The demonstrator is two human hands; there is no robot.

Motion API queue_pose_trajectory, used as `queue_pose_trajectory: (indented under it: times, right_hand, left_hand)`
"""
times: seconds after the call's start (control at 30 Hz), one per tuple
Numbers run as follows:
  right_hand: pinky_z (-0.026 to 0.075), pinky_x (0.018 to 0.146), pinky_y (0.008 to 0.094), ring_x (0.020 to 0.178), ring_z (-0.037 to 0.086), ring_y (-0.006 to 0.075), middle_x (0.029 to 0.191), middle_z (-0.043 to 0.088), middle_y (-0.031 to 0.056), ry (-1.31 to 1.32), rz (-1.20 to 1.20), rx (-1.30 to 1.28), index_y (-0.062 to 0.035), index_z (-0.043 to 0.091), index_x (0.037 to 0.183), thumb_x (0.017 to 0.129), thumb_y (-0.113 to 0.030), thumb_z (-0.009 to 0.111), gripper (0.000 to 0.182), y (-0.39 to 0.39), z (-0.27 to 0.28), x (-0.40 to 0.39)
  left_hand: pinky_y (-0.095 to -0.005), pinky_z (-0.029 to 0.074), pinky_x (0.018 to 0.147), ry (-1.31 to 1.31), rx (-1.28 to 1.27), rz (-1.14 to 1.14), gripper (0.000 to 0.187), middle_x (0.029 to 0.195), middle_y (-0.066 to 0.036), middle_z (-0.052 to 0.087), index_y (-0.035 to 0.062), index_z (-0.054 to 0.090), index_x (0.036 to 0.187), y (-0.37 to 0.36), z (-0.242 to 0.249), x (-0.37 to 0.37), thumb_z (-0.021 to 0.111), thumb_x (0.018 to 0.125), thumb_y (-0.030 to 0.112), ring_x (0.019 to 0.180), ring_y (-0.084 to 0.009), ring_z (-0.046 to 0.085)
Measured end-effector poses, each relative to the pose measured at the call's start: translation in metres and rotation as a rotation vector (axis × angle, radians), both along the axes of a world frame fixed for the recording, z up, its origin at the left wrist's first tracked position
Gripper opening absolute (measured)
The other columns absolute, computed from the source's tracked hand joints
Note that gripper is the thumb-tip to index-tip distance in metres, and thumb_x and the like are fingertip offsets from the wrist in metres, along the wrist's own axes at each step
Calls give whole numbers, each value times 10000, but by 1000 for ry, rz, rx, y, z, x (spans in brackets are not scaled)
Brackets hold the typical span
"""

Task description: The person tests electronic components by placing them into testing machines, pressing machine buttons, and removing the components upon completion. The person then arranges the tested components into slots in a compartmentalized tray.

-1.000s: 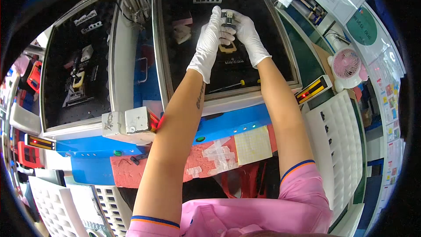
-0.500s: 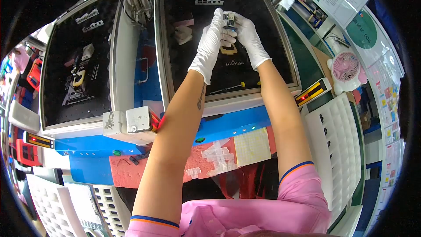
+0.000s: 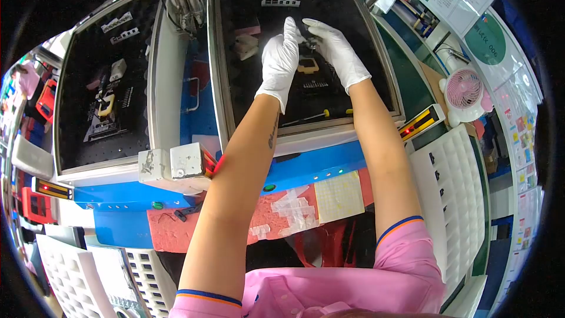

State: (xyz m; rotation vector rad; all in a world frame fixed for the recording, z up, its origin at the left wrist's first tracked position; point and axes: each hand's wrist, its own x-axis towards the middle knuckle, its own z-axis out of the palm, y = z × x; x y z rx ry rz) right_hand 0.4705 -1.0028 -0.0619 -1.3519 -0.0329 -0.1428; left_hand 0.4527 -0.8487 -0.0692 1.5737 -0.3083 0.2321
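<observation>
Both my hands wear white gloves and reach over a black work plate (image 3: 376,53) in a metal frame. My left hand (image 3: 279,59) and my right hand (image 3: 336,52) meet on a small dark metal part (image 3: 310,40), holding it between their fingertips. The part sits low, just above a tan fixture (image 3: 307,66) on the plate. My left thumb points up. My right fingers are stretched over the part and hide most of it.
A thin tool with a yellow tip (image 3: 306,118) lies near the plate's front edge. Pink and white blocks (image 3: 246,38) sit left of my hands. A second black plate (image 3: 88,112) is at left, a pink fan (image 3: 463,89) and white trays (image 3: 453,188) at right.
Both hands have come down toward the plate with the small part, from held up in front to just above the tan fixture. My right fingers have spread flatter over it.
</observation>
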Motion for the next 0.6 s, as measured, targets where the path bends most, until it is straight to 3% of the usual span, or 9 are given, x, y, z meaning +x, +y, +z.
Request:
queue_pose_trajectory:
  times: [0.3,0.6]
  right_hand:
    - [421,829,281,947,537,137,1064,581,51,89,39,-33,-40,529,1220,827,-94,597,402,-1,-12,7]
    - [429,834,296,946,541,155,1068,576,59,84,47,-20,-36,546,1198,846,-62,562,354,-5,-15,12]
  left_hand:
    - [-391,442,739,7,26,44,724,730,-224,625,-32,647,736,-4,-8,9,315,912,587,771,-354,597]
    - [-387,442,740,-17,0,43,732,727,-228,624,-38,640,712,-3,-6,6,317,911,588,763,-360,595]
